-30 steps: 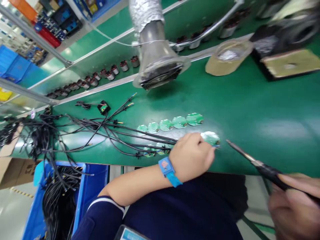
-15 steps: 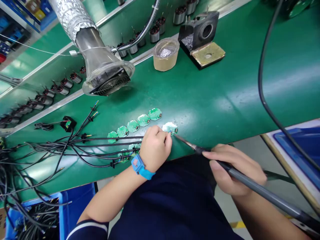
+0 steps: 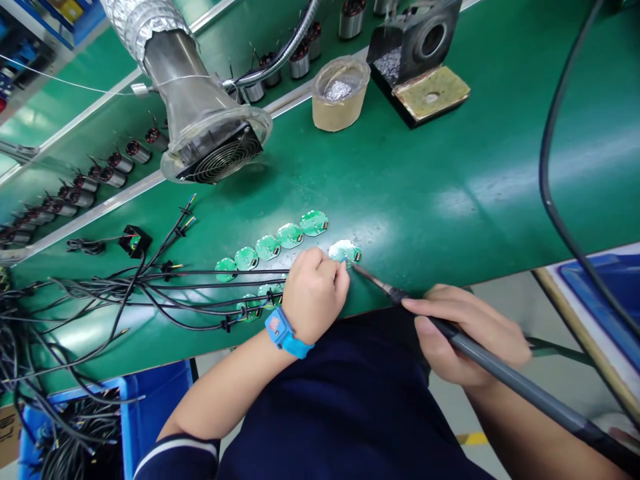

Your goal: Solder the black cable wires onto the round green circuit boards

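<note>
My left hand [image 3: 316, 283], with a blue wrist strap [image 3: 281, 330], is pinched closed at the near edge of a round green circuit board [image 3: 345, 251]. A black cable [image 3: 255, 272] runs into it from the left, and a bit of blue wire shows at the fingertips. My right hand [image 3: 475, 333] is wrapped round the grey handle of a soldering iron [image 3: 515, 383]. The iron's tip meets the near right edge of that board, close to my left fingertips; the exact contact is too small to make out. More green boards [image 3: 269, 247] lie in a row to the left.
A fume extraction hood [image 3: 220, 157] hangs over the bench. Behind are a tub of solder bits [image 3: 340, 110] and an iron stand with a sponge [image 3: 433, 93]. Black cables [image 3: 115, 283] spread at left above a blue bin [image 3: 125, 427]. The iron's cord [image 3: 545, 153] arches at right.
The camera view has shifted slightly, moving the bench items in the picture. Both hands keep their grips, and the iron's tip stays at the board's near edge.
</note>
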### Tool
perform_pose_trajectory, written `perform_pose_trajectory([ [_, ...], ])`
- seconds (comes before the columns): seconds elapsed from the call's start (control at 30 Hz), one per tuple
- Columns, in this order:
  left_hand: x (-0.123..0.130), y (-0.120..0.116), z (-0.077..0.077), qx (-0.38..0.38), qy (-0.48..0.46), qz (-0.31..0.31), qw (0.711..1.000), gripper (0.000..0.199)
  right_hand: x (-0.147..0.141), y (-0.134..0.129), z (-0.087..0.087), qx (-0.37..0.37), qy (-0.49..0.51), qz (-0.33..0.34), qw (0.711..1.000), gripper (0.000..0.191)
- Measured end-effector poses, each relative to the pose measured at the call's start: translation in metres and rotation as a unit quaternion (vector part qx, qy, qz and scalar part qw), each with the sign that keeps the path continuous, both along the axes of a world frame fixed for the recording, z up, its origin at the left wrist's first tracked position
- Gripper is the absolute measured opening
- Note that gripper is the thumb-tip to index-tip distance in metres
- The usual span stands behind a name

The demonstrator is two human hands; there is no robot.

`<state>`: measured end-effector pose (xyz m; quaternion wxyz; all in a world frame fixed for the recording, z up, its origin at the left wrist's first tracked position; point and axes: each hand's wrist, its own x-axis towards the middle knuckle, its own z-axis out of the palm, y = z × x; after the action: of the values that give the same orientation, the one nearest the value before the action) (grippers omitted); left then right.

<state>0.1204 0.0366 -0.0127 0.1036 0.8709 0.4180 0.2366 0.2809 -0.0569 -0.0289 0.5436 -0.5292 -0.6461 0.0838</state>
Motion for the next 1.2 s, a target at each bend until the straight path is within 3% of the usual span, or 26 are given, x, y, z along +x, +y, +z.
perform_pose_trajectory([
  [0.2, 0.000, 0.000, -0.002, -0.004, 0.003, 0.002, 1.000, 0.025, -0.001, -0.001, 0.001, -0.006, 0.037, -0.037, 0.999, 0.033],
  [0.73, 0.005, -0.002, 0.000, -0.003, 0.054, 0.032, 0.998, 0.022, -0.004, 0.009, 0.004, -0.002, -0.006, 0.004, 1.000, 0.033],
  [0.9, 0.008, -0.002, 0.002, -0.008, 0.076, 0.041, 0.996, 0.020, -0.001, 0.005, 0.003, -0.024, 0.039, -0.029, 0.999, 0.030],
  [1.03, 0.008, 0.000, 0.009, -0.056, 0.094, 0.046, 0.993, 0.019, 0.006, 0.004, -0.001, -0.028, 0.072, -0.042, 0.996, 0.029],
  [1.2, 0.006, 0.012, 0.022, -0.199, 0.085, 0.037, 0.976, 0.010, 0.008, 0.009, -0.001, -0.030, 0.060, -0.031, 0.997, 0.027],
])
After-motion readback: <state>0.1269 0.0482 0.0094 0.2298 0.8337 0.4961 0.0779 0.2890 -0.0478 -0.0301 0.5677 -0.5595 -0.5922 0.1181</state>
